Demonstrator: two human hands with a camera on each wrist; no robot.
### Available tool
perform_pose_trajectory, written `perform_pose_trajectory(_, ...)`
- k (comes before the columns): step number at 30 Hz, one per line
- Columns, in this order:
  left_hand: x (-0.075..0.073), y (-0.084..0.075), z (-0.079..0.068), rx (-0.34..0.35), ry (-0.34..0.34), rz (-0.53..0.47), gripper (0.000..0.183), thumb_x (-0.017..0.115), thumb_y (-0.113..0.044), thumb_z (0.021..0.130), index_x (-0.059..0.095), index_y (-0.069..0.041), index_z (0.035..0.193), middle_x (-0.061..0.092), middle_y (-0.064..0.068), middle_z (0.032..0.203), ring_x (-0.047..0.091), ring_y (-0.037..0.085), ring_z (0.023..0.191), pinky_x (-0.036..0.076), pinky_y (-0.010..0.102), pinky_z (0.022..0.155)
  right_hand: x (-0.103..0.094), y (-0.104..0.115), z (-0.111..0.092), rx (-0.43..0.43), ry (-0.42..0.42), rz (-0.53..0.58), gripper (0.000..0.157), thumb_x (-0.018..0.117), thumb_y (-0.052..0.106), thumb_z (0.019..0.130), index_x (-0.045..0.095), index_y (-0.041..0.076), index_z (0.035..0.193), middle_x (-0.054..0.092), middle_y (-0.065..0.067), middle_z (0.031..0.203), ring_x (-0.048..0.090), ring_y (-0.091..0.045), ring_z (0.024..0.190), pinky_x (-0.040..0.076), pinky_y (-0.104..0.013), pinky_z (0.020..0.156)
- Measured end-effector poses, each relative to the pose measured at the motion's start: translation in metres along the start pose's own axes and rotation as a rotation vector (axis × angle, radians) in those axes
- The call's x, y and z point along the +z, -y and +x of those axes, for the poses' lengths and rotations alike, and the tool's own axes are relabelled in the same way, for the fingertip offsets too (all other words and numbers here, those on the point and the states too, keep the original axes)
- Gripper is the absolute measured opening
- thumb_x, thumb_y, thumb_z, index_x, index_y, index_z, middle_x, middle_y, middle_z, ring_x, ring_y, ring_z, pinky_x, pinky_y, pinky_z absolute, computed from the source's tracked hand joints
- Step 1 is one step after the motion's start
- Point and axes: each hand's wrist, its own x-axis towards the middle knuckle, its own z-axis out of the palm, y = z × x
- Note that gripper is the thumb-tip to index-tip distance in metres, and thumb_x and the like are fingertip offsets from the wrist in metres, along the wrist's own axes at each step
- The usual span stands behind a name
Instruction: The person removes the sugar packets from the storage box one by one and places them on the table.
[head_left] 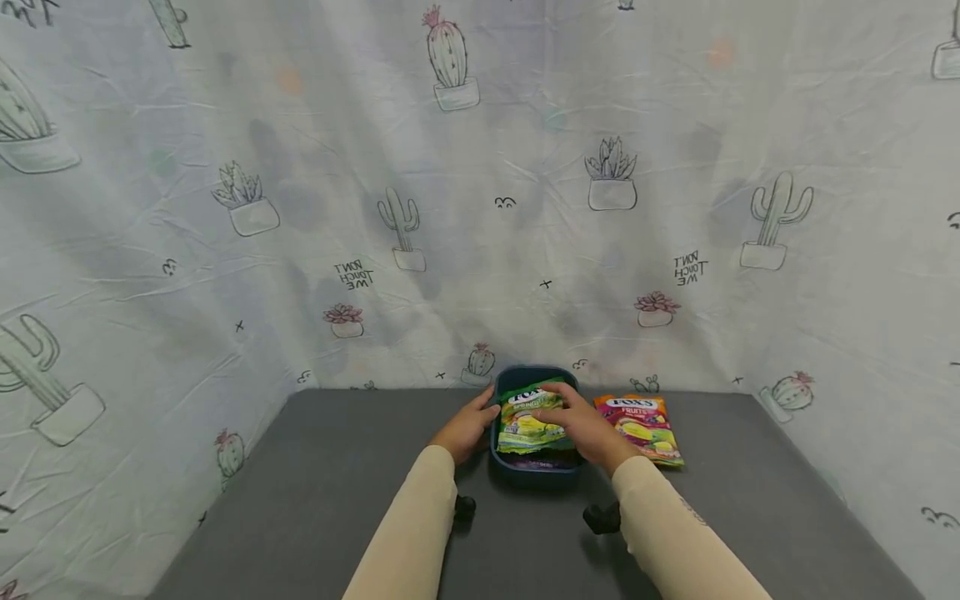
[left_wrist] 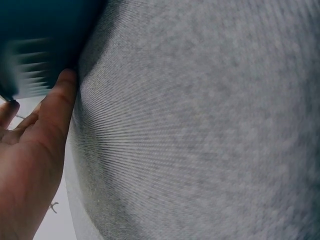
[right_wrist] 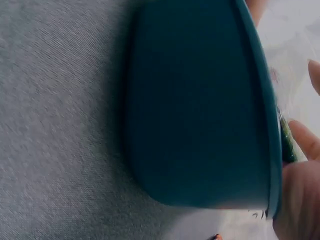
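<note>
Resting on the outer left wall of the dark blue bin (head_left: pixel 534 477): left hand (head_left: pixel 462 429), fingers near straight, thumb up by the rim. Right hand (head_left: pixel 588 427) is over the bin's right side, fingers spread and extended onto a green FOX'S packet (head_left: pixel 522 435); can't tell how hard they press. Green packet lies in the bin, face up, tilted, top end toward the far rim. Dark purple packet (head_left: pixel 543 462) shows below its near edge, mostly covered. Black units (head_left: pixel 602 518) sit under both wrists; cream sleeves (head_left: pixel 408 525). Orange-and-magenta FOX'S FRUITS packet (head_left: pixel 636 429) lies just right of the bin on the grey table (head_left: pixel 337 508), partly behind the right hand. Cactus-print backdrop (head_left: pixel 487 258) behind.
</note>
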Motion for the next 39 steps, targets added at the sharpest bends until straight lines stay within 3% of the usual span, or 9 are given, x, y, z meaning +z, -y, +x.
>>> perform_pose_trajectory(4, -0.0007, -0.0002, 0.0010, 0.008, -0.006, 0.006, 0.059, 0.045, -0.031, 0.103, 0.016, -0.030, 0.155, 0.018, 0.009, 0.156, 0.027, 0.033, 0.137, 0.036, 0.055, 0.100, 0.0001, 0.0008, 0.0035, 0.017, 0.004, 0.095, 0.059, 0.060, 0.019, 0.096, 0.031, 0.023, 0.147, 0.023, -0.017, 0.147, 0.044, -0.038, 0.120, 0.046, -0.056, 0.087)
perform_pose_trajectory(10, 0.0002, -0.0005, 0.0029, 0.007, -0.003, 0.019, 0.059, 0.044, -0.032, 0.103, 0.015, -0.031, 0.154, 0.019, 0.008, 0.156, 0.026, 0.033, 0.138, 0.036, 0.056, 0.100, -0.0034, -0.0017, 0.0080, -0.032, -0.064, -0.014, 0.053, 0.056, 0.013, 0.098, 0.036, 0.017, 0.147, 0.014, -0.016, 0.154, 0.028, -0.038, 0.133, 0.038, -0.054, 0.097)
perform_pose_trajectory(15, -0.0009, -0.0001, 0.0051, 0.001, 0.006, -0.008, 0.058, 0.044, -0.030, 0.104, 0.015, -0.031, 0.154, 0.016, 0.008, 0.157, 0.024, 0.034, 0.138, 0.035, 0.057, 0.100, -0.0039, -0.0020, 0.0085, -0.040, -0.084, -0.014, 0.054, 0.057, 0.004, 0.095, 0.040, 0.019, 0.145, 0.025, -0.013, 0.149, 0.046, -0.035, 0.115, 0.048, -0.040, 0.080)
perform_pose_trajectory(21, -0.0018, 0.0002, 0.0054, -0.004, 0.012, -0.019, 0.059, 0.045, -0.031, 0.103, 0.015, -0.031, 0.154, 0.018, 0.008, 0.156, 0.025, 0.033, 0.138, 0.035, 0.056, 0.100, -0.0027, -0.0017, 0.0076, -0.049, -0.098, -0.041, 0.063, 0.059, -0.002, 0.090, 0.039, 0.020, 0.146, 0.022, -0.009, 0.151, 0.030, -0.038, 0.131, 0.045, -0.039, 0.073)
perform_pose_trajectory(26, -0.0018, 0.0001, 0.0051, -0.009, 0.012, -0.023, 0.059, 0.045, -0.031, 0.103, 0.016, -0.031, 0.154, 0.017, 0.007, 0.157, 0.025, 0.033, 0.138, 0.034, 0.056, 0.100, -0.0025, -0.0047, 0.0091, -0.029, -0.107, -0.009, 0.063, 0.059, -0.002, 0.090, 0.041, 0.024, 0.144, 0.028, -0.011, 0.146, 0.049, -0.036, 0.108, 0.049, -0.039, 0.070)
perform_pose_trajectory(31, -0.0013, -0.0007, 0.0055, -0.019, 0.007, -0.031, 0.060, 0.046, -0.031, 0.103, 0.016, -0.032, 0.154, 0.020, 0.006, 0.156, 0.028, 0.031, 0.137, 0.036, 0.054, 0.100, -0.0021, -0.0058, 0.0082, -0.024, -0.112, 0.003, 0.059, 0.059, -0.001, 0.090, 0.045, 0.025, 0.141, 0.034, -0.012, 0.141, 0.054, -0.033, 0.097, 0.051, -0.040, 0.070)
perform_pose_trajectory(35, -0.0004, -0.0011, 0.0050, -0.022, 0.011, -0.038, 0.060, 0.047, -0.031, 0.102, 0.016, -0.032, 0.154, 0.022, 0.006, 0.155, 0.029, 0.031, 0.136, 0.036, 0.053, 0.100, -0.0024, -0.0071, 0.0075, -0.034, -0.110, -0.005, 0.058, 0.059, -0.002, 0.090, 0.047, 0.025, 0.140, 0.033, -0.011, 0.142, 0.053, -0.033, 0.101, 0.050, -0.040, 0.070)
perform_pose_trajectory(39, 0.0004, -0.0011, 0.0049, -0.020, 0.009, -0.048, 0.060, 0.047, -0.031, 0.102, 0.017, -0.031, 0.154, 0.023, 0.006, 0.154, 0.031, 0.030, 0.135, 0.037, 0.053, 0.100, -0.0034, -0.0090, 0.0070, -0.046, -0.110, -0.020, 0.057, 0.060, -0.001, 0.090, 0.049, 0.028, 0.137, 0.029, -0.007, 0.147, 0.046, -0.036, 0.116, 0.049, -0.040, 0.074)
